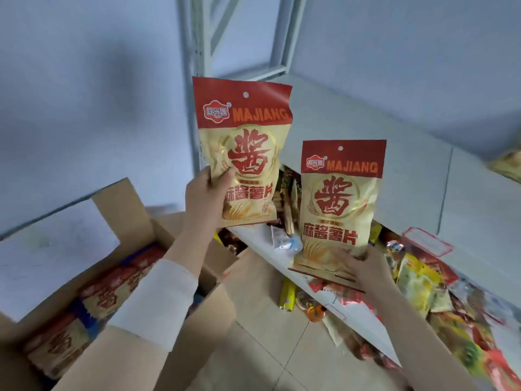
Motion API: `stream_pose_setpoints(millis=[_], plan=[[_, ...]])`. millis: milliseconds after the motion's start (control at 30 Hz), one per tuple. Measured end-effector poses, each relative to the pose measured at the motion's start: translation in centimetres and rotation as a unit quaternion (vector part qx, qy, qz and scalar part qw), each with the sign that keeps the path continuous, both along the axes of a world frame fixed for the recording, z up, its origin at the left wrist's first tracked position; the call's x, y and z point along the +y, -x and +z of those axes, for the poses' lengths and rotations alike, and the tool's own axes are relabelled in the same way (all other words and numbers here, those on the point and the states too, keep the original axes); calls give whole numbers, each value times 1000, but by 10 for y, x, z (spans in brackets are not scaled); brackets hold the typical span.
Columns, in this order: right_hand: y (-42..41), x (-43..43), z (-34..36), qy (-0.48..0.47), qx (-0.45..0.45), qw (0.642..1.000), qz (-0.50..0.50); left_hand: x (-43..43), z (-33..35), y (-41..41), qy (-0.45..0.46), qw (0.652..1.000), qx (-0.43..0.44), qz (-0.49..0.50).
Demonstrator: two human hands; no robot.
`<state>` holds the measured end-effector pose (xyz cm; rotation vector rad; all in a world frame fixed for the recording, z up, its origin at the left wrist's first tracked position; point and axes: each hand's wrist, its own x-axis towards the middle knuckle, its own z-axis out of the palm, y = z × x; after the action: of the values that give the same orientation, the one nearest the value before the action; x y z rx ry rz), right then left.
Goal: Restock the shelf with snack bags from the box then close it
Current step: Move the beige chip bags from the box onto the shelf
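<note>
Red-topped and cream below, two matching snack bags marked MAJIANG are held upright. The left grip (207, 196) grasps the higher bag (244, 148) by its lower left edge with the thumb across the front, while the right grip (363, 268) grasps the lower bag (342, 198) at its bottom right corner, in front of the white board of the shelf (352, 114), under which mixed packets (417, 277) of many colours lie. At lower left the cardboard box (121, 213) stands open with its flaps up, and more bags of the same kind (104, 297) lie inside, partly under the left sleeve (152, 300).
</note>
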<state>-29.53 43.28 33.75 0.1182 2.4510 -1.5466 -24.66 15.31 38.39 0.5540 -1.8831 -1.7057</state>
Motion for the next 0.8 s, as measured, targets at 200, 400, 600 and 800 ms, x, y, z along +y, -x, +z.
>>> stream_pose_setpoints(millis=[200,400,600,800], plan=[[21,126,31,32,48,994,-95,113,38,68,19,995,15,-98],[52,242,46,88,81,978,-169,242,46,136,44,985,12,-165],[96,330,51,104,110,954,-258,349,49,206,39,971,19,-233],[166,386,54,99,123,946,-282,416,43,287,31,959,-8,-281]])
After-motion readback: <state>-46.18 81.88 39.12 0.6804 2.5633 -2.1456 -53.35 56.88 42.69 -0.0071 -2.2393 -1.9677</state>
